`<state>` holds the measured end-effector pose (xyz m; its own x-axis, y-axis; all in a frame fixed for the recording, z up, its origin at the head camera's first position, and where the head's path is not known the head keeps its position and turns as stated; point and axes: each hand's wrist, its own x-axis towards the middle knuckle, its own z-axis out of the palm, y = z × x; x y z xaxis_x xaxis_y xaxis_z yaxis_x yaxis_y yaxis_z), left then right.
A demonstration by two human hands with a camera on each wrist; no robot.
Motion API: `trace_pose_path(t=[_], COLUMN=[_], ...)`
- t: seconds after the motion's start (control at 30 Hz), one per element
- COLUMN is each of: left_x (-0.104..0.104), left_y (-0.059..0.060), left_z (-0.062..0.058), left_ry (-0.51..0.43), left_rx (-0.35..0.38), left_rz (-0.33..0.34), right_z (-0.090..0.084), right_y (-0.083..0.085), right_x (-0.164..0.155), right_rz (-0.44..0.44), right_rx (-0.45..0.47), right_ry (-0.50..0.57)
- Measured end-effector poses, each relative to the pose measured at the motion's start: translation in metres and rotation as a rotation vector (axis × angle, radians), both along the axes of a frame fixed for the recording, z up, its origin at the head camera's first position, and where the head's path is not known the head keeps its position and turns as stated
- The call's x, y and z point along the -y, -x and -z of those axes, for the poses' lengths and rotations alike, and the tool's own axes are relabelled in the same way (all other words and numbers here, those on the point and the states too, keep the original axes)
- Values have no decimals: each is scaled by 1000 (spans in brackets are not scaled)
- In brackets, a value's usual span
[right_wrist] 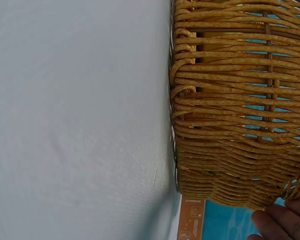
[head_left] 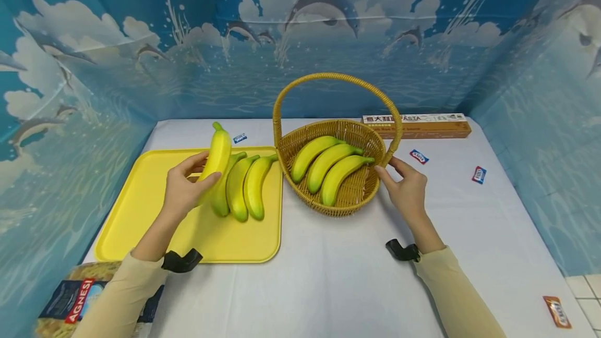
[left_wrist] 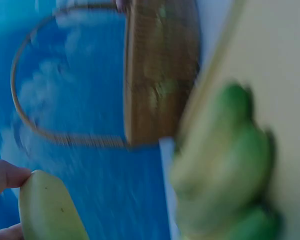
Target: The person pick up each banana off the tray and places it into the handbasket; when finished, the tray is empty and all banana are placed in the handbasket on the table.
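Observation:
My left hand (head_left: 185, 184) grips a yellow banana (head_left: 219, 150) with a green stem, held upright above the yellow tray (head_left: 155, 228). In the left wrist view the same banana (left_wrist: 47, 207) shows between thumb and fingers. Three more bananas (head_left: 255, 186) lie side by side on the tray's right part, just beside the left hand. A woven wicker basket (head_left: 345, 205) with a tall arched handle stands right of the tray, with three bananas (head_left: 331, 163) inside. My right hand (head_left: 407, 184) holds the basket's right rim near the handle's foot; its fingers (right_wrist: 277, 222) touch the outer weave.
Behind the basket lies a long pasta box (head_left: 418, 128). Small wrapped packets, such as a blue one (head_left: 239, 138) and a red-blue one (head_left: 419, 156), are scattered about. A brown packet (head_left: 557, 312) lies at front right. An AGNESI pasta bag (head_left: 82, 299) sits under the left sleeve.

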<state>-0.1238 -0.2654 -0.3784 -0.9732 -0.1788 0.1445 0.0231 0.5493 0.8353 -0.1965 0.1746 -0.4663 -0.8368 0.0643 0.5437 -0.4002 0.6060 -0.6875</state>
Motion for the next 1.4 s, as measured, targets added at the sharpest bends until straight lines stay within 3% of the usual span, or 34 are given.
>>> trace_pose_path(t=[0.1, 0.2, 0.3, 0.4, 0.63, 0.77, 1.13, 1.4], left_x=[-35, -73, -110, -143, -205, -227, -251, -250], left_y=[-5, -4, 5, 21, 63, 75, 76, 71], left_z=[-11, -17, -18, -16, 4, 22, 53, 54], left_ry=[5, 22, 30, 45, 108, 138, 235, 193], left_rx=[-61, -66, -56, -32, 61, 117, 191, 150], left_rz=[133, 272, 386, 441, 438, 421, 451, 465], right_z=[0, -1, 0, 1, 2, 2, 2, 2], right_y=[0, 0, 0, 0, -1, -2, -2, -2], right_x=[0, -1, -1, -1, -1, 0, 0, -1], right_rz=[-4, -5, -6, -11, -9, -9, -4, -5], right_rx=[-1, -7, -12, -8, 4, 0, 16, 17], right_ry=[-3, -4, -2, -1, -2, -5, 5, 7])
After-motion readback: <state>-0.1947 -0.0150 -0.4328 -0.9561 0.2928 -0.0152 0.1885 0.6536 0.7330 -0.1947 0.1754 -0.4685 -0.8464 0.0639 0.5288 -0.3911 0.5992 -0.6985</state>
